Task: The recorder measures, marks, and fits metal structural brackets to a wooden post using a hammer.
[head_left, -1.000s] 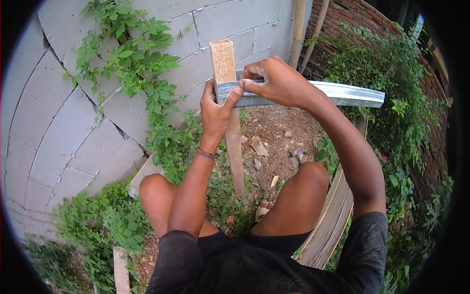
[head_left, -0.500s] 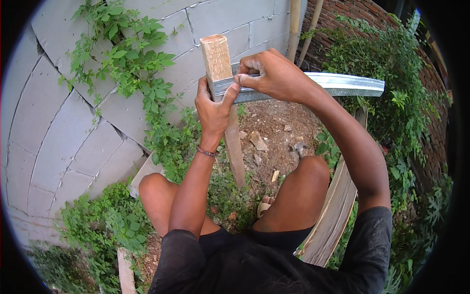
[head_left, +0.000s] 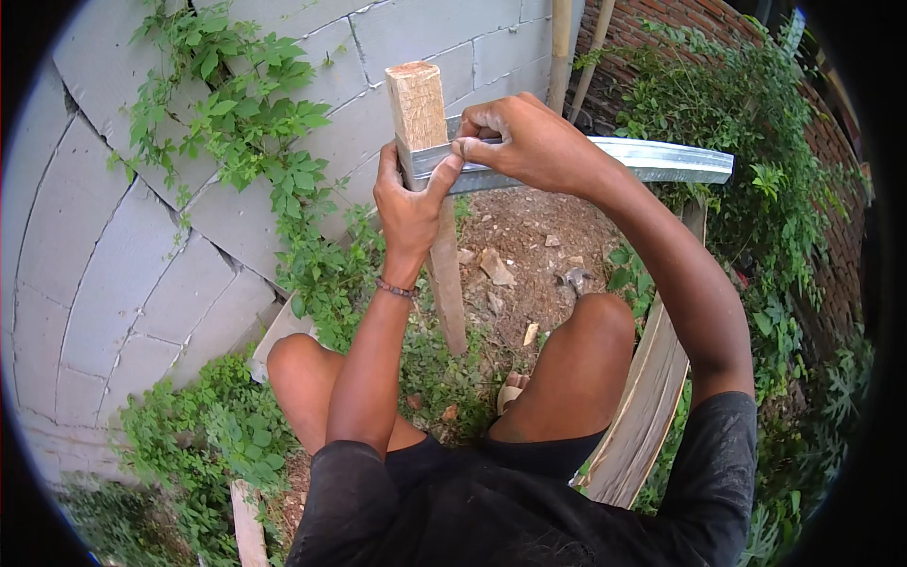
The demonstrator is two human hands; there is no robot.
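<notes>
A squared wooden post (head_left: 419, 106) stands upright in front of me. A shiny galvanized metal channel (head_left: 661, 161) lies across it and reaches out to the right. My left hand (head_left: 410, 210) is closed around the channel's end and the post, its thumb pressing the channel's near face. My right hand (head_left: 534, 146) is pinched over the channel just right of the post, its fingertips meeting my left thumb. Whatever small thing those fingertips hold, if anything, is hidden.
A grey block wall (head_left: 142, 283) with vines (head_left: 250, 123) rises at left. Plants (head_left: 709, 104) cover a brick wall at right. Beside my right leg lies a long wooden plank (head_left: 642, 406). What looks like a hammer head (head_left: 573, 279) rests on stony soil near my right knee.
Both hands keep the same grip at the post. The whole view has shifted very slightly; nothing has been let go or taken up.
</notes>
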